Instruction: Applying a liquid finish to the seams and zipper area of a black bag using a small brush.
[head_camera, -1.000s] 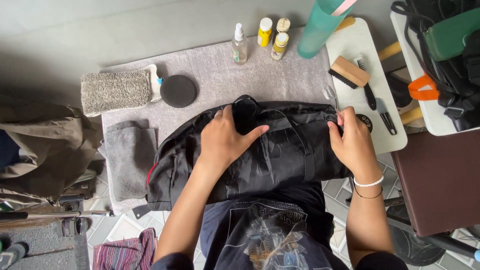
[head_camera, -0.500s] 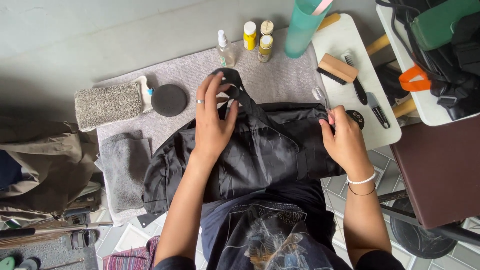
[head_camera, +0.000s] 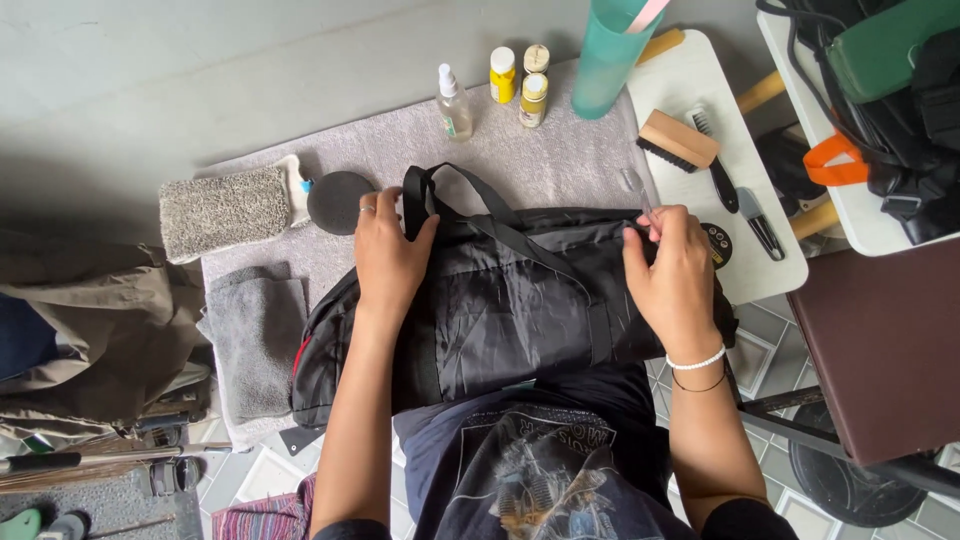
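Lying crumpled across the grey towel's (head_camera: 560, 160) near edge, the black bag (head_camera: 500, 310) looked glossy; left hand (head_camera: 388, 250) clamped its strap (head_camera: 420, 195), right hand (head_camera: 672, 270) pinched its top edge.

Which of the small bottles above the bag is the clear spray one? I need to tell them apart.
The leftmost small bottle: clear with a white spray top; the other three bottles are yellow with flat caps.

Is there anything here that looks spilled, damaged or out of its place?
Nothing stands out. The black bag lies flat on the grey towel under both hands, left hand at its strap, right hand at its edge. The bottles stand upright; no spill shows.
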